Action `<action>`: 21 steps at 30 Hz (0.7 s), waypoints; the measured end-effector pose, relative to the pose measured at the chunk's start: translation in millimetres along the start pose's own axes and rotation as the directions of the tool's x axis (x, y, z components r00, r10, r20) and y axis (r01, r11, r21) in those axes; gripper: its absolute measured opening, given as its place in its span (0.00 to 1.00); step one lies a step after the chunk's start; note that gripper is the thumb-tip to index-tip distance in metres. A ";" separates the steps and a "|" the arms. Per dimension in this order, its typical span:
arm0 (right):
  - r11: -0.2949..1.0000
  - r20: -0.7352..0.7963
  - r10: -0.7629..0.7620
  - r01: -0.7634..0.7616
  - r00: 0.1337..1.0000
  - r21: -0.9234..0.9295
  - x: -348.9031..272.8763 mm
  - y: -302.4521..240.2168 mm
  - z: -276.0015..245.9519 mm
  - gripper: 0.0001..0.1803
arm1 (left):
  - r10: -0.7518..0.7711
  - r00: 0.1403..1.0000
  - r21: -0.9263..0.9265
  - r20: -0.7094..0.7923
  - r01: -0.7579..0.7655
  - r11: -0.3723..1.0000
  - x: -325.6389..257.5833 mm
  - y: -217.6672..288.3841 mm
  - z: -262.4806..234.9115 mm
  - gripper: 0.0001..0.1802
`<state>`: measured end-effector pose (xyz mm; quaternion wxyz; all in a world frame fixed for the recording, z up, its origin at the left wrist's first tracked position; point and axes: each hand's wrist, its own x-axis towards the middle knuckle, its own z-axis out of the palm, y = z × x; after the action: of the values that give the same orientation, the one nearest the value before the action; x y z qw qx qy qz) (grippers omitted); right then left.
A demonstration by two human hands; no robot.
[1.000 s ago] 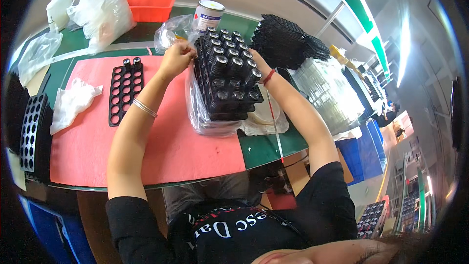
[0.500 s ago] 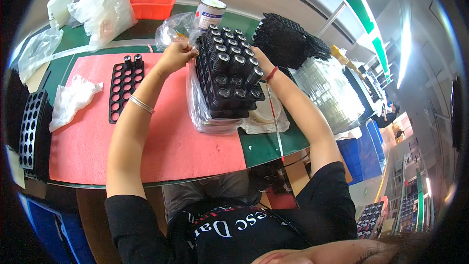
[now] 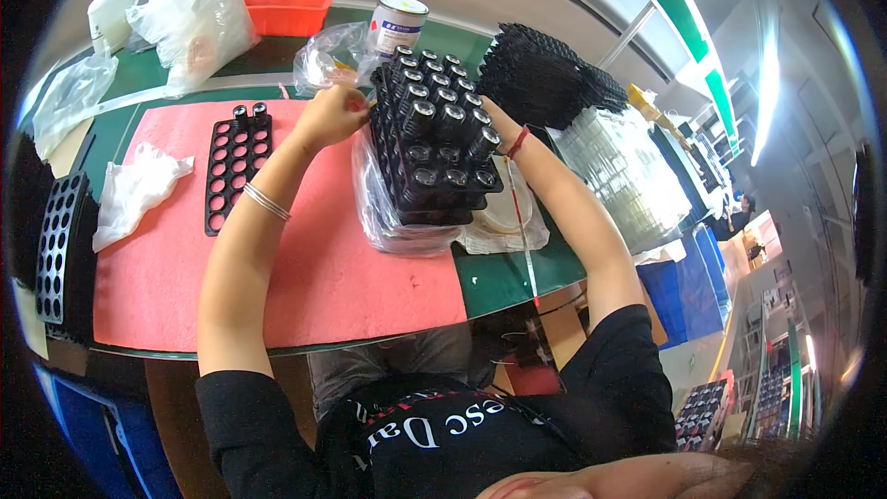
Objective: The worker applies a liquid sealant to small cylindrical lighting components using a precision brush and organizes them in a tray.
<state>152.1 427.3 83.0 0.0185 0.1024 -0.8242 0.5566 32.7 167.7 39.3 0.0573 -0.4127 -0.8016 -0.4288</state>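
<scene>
A tiered black tray stack (image 3: 400,166), bristling with shiny-topped black cylinders (image 3: 451,118), stands at the right of the pink mat (image 3: 360,296), clear plastic (image 3: 399,242) around its base. The left hand (image 3: 334,116) curls narrowly at its far left; the right hand (image 3: 499,122) is partly hidden at its far right, and neither hand's hold can be told.

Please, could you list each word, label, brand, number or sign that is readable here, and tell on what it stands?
I leave out the wording itself; print shows here:
Shirt: large white letters, partly readable, with smaller red ones above.
Can: pale print on a blue band, beside a red mark; too small to read surely.
I can make out no other writing.
</scene>
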 end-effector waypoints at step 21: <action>0.995 -0.065 -0.068 0.063 0.996 -0.075 -2.1 -3.6 8.6 0.12 | -0.267 0.960 -0.534 0.086 0.271 0.801 -2.4 -11.7 15.6 0.08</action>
<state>155.5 418.4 82.7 0.0683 0.1098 -0.8390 0.5286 30.0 174.2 20.9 -0.1255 -0.2955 -0.6985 -0.6395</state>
